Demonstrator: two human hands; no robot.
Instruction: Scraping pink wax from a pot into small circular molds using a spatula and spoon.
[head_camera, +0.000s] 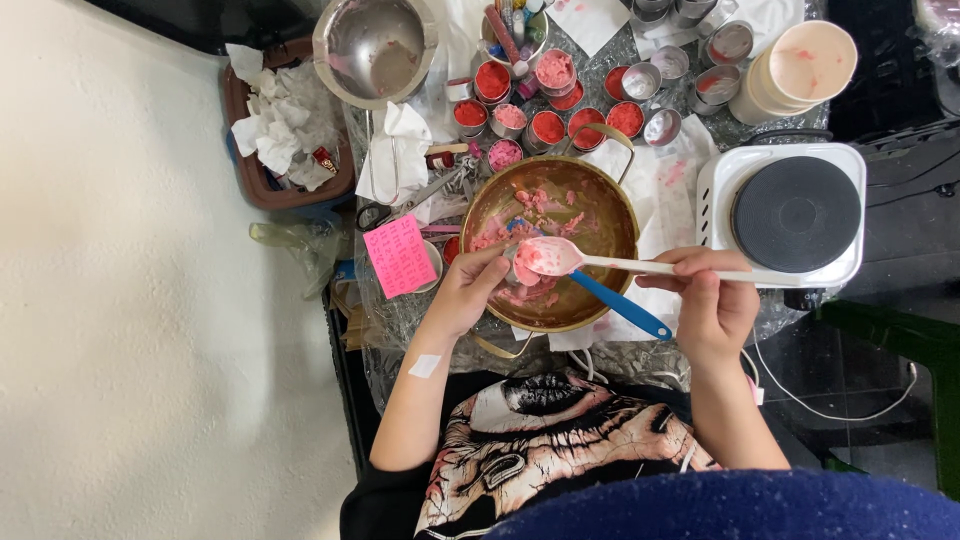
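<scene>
Pan (600, 200) centre; hotplate (795, 213) to its right; small tins (545, 125) behind it (one row); tissue tray (285, 140) far left.

White spatula (600, 262), blade smeared w/ pink wax, lies near-horizontal, handle pinched in right hand (712, 300), blade reaching over small tin (518, 272) gripped by left hand (468, 290) just below the blade, tin mostly hidden by fingers, both above pink-crumbed brass pot (600, 215).
</scene>
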